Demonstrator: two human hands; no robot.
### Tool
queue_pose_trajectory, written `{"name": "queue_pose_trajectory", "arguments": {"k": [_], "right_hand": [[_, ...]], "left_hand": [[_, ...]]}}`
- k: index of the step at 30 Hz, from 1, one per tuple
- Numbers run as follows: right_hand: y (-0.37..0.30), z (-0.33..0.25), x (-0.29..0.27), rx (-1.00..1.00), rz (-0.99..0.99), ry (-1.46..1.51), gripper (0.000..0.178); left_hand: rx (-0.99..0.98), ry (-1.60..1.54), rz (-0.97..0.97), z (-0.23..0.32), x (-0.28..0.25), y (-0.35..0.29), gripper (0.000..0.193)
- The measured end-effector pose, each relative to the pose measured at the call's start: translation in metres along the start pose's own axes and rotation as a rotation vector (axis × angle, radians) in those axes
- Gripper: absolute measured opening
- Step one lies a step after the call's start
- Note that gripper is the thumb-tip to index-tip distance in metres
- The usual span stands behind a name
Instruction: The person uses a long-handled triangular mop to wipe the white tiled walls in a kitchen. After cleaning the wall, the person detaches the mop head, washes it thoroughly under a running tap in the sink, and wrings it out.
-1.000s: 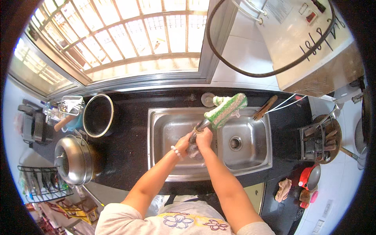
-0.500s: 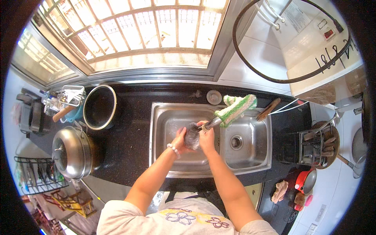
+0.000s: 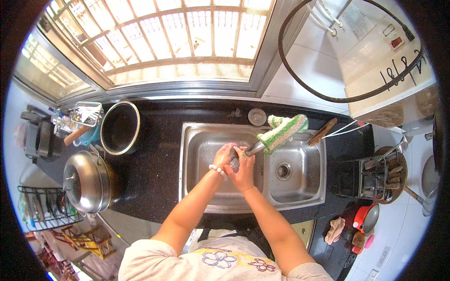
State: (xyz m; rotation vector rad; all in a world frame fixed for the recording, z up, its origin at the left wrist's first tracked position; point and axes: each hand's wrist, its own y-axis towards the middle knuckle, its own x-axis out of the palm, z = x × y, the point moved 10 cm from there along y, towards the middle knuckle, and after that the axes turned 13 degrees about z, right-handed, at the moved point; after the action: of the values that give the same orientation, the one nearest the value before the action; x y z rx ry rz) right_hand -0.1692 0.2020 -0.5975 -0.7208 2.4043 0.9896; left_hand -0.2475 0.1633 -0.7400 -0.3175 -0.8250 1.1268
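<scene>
Over the left basin of the steel sink (image 3: 199,140), my two hands are close together beneath the tap's metal spout (image 3: 255,148). A dark grey, rounded lump (image 3: 234,163) shows between them; its kind cannot be made out. My left hand (image 3: 224,158), with a white bead bracelet at the wrist, closes round its left side. From the right, my right hand (image 3: 245,174) wraps it, with fingertips beside the spout's end. The palms and fingers hide most of the lump. A green and white cloth (image 3: 283,131) covers the tap's upper part.
A dark round pot (image 3: 120,129) and a lidded steel pot (image 3: 86,180) stand left of the sink. The right basin has a drain (image 3: 283,170). Behind the sink lies a small round dish (image 3: 257,116); a utensil rack (image 3: 372,175) and a red pan (image 3: 365,218) are rightward.
My hands have drawn closer together around the grey lump, covering more of it. The left hand has shifted right and the right hand has turned inward.
</scene>
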Motion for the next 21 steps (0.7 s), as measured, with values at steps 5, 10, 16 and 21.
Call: {"name": "queue_pose_trajectory", "arguments": {"k": [5, 10, 16, 21], "right_hand": [[-0.003, 0.014, 0.003, -0.062, 0.071, 0.013, 0.058], [0.003, 0.021, 0.018, -0.056, -0.022, -0.153, 0.041], [-0.016, 0.09, 0.022, 0.605, -0.107, -0.163, 0.025], [-0.048, 0.141, 0.053, 0.824, 0.084, 0.098, 0.03]], "left_hand": [[-0.282, -0.017, 0.131, -0.032, -0.01, 0.006, 0.031], [-0.429, -0.171, 0.132, -0.058, -0.016, 0.013, 0.033], [0.252, 0.254, -0.022, -0.023, -0.01, 0.004, 0.034], [0.479, 0.491, 0.023, -0.005, -0.007, -0.015, 0.039]]}}
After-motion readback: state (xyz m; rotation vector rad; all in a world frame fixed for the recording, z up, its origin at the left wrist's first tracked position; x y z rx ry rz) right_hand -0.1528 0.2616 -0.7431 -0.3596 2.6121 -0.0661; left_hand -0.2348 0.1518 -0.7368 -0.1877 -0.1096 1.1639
